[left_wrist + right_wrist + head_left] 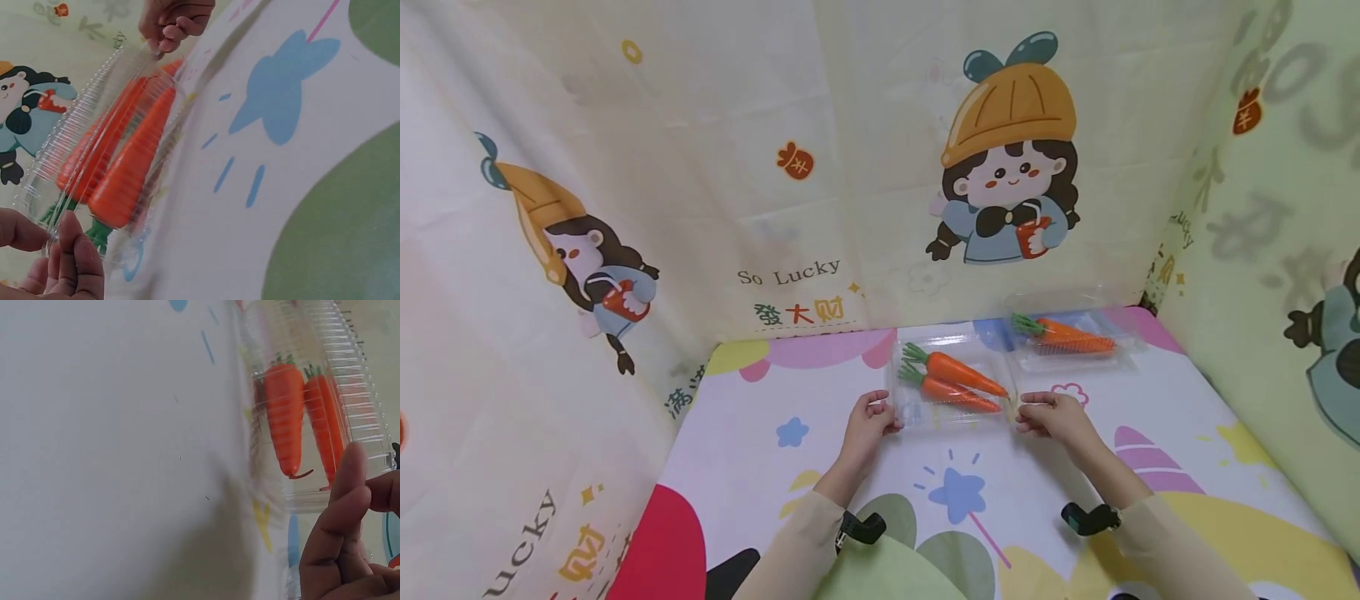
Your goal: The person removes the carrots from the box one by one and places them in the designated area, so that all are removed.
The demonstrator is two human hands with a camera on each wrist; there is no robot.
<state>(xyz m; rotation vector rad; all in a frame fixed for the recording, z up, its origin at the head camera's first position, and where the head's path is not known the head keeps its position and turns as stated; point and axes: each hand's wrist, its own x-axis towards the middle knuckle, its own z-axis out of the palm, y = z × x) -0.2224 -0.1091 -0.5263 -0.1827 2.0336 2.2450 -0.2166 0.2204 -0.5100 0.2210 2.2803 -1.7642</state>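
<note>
Two orange carrots [955,367] with green tops lie side by side in a clear plastic box [928,416]. Ridged clear plastic covers them in both wrist views. At the box's left front corner, my left hand [867,427] pinches the rim between thumb and fingers. My right hand [1060,419] pinches the rim at the right front corner, close to the carrots' thin tips. In the right wrist view, its thumb and fingers [340,525] meet at the plastic edge.
Behind and to the right stands a second clear box [1078,362] with an orange carrot [1060,335] in it. A patterned cloth [835,392] covers the table. Printed curtains [880,208] rise at the back and both sides.
</note>
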